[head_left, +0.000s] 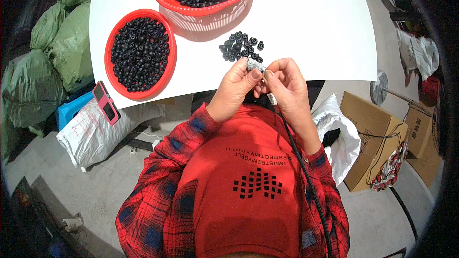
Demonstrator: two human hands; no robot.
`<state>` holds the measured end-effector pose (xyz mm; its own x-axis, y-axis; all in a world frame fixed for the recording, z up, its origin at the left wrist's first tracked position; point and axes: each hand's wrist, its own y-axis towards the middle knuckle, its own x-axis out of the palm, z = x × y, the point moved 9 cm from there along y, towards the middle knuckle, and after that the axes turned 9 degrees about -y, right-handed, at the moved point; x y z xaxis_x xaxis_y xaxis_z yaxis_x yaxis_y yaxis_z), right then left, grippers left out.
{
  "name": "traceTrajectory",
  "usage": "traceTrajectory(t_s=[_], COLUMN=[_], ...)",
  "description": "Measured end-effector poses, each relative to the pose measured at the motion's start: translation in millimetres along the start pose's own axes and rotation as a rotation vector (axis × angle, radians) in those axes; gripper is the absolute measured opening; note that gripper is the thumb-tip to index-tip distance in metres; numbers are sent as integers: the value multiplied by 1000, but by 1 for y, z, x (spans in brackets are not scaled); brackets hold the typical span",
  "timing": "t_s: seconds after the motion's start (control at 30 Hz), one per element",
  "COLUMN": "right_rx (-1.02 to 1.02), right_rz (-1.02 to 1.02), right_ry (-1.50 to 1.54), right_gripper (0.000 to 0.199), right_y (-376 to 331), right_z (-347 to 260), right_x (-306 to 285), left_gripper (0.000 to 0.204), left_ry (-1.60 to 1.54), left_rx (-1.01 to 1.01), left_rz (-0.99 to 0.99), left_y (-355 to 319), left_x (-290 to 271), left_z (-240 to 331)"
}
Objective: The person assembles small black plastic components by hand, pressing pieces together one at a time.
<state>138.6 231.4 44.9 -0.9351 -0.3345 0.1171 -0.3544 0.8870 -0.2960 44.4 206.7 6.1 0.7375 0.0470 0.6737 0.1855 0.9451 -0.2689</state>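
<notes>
Both of my hands meet just past the table's near edge, in front of the red apron. My left hand (233,90) is closed, thumb against fingers, at a short grey-white speckled piece (256,65); its kind I cannot make out. My right hand (290,88) pinches close beside the same piece, its thumb and fingertips nearly touching the left thumb. Below the right fingers shows a small white part (272,99). From there a black cable (297,155) runs down over the apron. Just beyond the fingertips lies a loose pile of small black ring-shaped parts (239,47).
On the white table (315,33) stand a red oval basket (108,62) and a red colander (210,10), both holding black parts. A pink-cased phone (106,102) sits at the left edge. Sacks (71,62) crowd the left; a white bag (351,150) and cardboard boxes (363,114) stand right.
</notes>
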Motion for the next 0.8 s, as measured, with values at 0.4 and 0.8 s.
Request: traceTrajectory(t_s=[0.4, 0.8], right_rx=[53, 106], right_rz=[-34, -30], right_ry=[9, -12], right_gripper=[7, 7], right_y=[-1, -3], right_z=[-4, 2], right_x=[0, -1], left_gripper=[34, 38], left_ry=[39, 53], left_rx=[-24, -43], left_rz=[28, 65], left_y=[0, 0], left_x=[0, 0], left_z=[0, 0])
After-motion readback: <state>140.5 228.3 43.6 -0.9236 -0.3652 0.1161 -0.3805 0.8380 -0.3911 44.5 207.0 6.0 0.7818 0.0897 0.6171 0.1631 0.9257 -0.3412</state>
